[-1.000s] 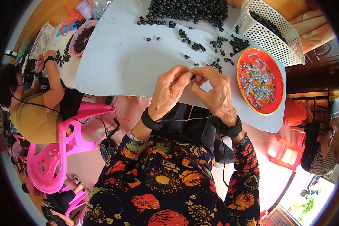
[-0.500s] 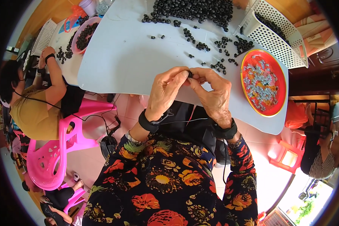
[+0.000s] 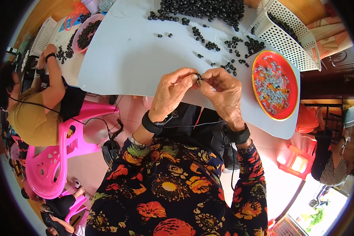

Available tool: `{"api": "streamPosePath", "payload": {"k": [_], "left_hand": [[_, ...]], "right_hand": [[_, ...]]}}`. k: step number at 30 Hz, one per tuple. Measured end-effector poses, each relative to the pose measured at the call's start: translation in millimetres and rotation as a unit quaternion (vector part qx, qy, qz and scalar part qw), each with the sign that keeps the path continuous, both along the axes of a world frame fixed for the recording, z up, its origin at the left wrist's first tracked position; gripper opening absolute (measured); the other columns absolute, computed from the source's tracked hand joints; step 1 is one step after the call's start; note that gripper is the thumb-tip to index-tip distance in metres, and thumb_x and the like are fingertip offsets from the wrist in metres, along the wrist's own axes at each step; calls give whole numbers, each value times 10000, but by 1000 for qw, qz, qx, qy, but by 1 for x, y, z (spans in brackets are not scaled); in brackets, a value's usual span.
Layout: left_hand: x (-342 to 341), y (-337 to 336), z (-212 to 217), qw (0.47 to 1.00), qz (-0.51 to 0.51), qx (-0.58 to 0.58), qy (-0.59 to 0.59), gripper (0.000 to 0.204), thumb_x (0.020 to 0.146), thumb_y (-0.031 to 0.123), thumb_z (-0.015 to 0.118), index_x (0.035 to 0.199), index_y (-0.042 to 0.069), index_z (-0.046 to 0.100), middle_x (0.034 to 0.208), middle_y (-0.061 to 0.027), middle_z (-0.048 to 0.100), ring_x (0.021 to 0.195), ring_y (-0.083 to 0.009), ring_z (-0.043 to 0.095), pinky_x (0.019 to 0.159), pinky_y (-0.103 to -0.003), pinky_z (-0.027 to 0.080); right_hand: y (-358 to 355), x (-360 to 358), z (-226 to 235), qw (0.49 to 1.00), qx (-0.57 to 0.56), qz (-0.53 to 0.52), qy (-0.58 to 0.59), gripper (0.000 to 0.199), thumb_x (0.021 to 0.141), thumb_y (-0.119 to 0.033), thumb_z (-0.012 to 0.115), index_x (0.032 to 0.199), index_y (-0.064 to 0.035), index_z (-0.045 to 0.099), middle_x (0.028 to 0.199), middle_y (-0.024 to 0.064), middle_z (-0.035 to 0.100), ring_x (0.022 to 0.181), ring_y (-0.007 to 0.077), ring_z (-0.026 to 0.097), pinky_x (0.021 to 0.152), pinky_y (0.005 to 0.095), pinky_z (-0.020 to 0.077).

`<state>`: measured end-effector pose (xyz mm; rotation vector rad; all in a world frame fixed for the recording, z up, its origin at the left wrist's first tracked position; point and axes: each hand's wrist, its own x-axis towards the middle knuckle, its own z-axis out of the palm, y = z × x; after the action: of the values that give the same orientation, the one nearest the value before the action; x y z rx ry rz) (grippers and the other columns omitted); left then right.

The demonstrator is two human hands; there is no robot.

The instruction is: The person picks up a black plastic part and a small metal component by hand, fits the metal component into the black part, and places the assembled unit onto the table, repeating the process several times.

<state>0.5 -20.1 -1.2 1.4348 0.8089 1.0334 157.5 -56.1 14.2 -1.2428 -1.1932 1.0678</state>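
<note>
Over the table's near edge, my left hand (image 3: 173, 91) pinches a small round black plastic part (image 3: 198, 76) between thumb and fingertips. My right hand (image 3: 223, 96) meets it from the other side, its thumb and fingers closed at the same part. Whether the right fingers also hold some tiny piece is hidden. Loose black parts (image 3: 212, 46) lie scattered beyond my hands, with a dense heap (image 3: 202, 10) of them at the far edge. To the right of my right hand sits a red tray (image 3: 259, 94) with a yellow rim, holding many small shiny metal pieces (image 3: 272, 84).
A white perforated basket (image 3: 308, 49) with black parts stands at the far right of the pale table (image 3: 122, 59). On the left, a person in a yellow top (image 3: 35, 118) sits on a pink chair (image 3: 63, 157) beside a pink bowl (image 3: 100, 19). A red stool (image 3: 297, 161) stands right.
My fingers have shifted slightly around the black part, which now shows a little more between the fingertips. The view has moved slightly. At left, the co-worker's arms have moved a little.
</note>
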Motion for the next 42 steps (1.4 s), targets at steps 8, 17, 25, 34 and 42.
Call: {"api": "streamPosePath", "payload": {"k": [8, 17, 25, 34, 42], "left_hand": [[-7, 11, -5, 995, 58, -64, -59, 229, 923, 197, 592, 1021, -7, 626, 757, -27, 622, 737, -88, 570, 685, -229, 457], [0, 8, -10, 997, 79, -21, -14, 234, 918, 200, 588, 965, -29, 601, 715, -15, 564, 715, -79, 555, 651, -219, 443], [0, 9, -19, 997, 66, 21, -14, 209, 903, 170, 593, 960, -32, 598, 689, -15, 550, 655, -66, 513, 566, -206, 388], [-6, 7, -12, 999, 43, -3, 15, 211, 935, 161, 566, 1001, -37, 594, 744, -30, 578, 700, -80, 534, 630, -217, 430], [-6, 9, -13, 999, 35, 4, 21, 209, 930, 161, 571, 996, -35, 596, 739, -29, 580, 696, -73, 536, 615, -209, 421]], "right_hand": [[0, 5, -4, 993, 16, -36, -113, 104, 777, 29, 660, 859, -13, 614, 769, -10, 617, 654, 42, 556, 626, 211, 475], [10, 4, -12, 944, 95, -79, -306, 125, 754, -6, 666, 874, -2, 634, 768, 97, 627, 631, 159, 633, 561, 267, 477], [49, 36, 14, 865, 156, -96, -467, 157, 785, -7, 609, 937, -6, 649, 829, 146, 640, 628, 258, 626, 579, 336, 486], [76, 35, -3, 837, 88, -50, -538, 126, 754, -37, 614, 863, 10, 658, 775, 156, 643, 673, 287, 637, 646, 355, 512], [73, 42, 11, 870, 71, -55, -486, 210, 729, -53, 628, 932, -5, 648, 726, 139, 627, 630, 249, 625, 630, 340, 508]]}}
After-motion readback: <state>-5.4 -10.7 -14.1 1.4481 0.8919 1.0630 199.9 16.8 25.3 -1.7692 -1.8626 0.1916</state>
